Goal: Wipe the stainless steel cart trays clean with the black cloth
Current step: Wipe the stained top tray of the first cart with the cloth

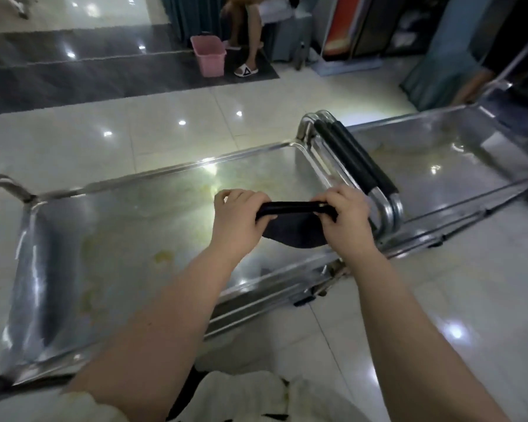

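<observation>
The near tray [128, 226] and far tray [424, 166] are shiny, smooth metal with dull yellow smears. The cloth [290, 236] is black, soft and matt, and the handles [357, 159] have matt black covers. The floor [134, 126] is glossy tile and the bin [209, 56] is pink plastic.

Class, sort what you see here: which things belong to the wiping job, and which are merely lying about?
Job in hand: black cloth, gripped by left hand and right hand; near tray; far tray.
Lying about: pink basket; dark floor mat.
</observation>
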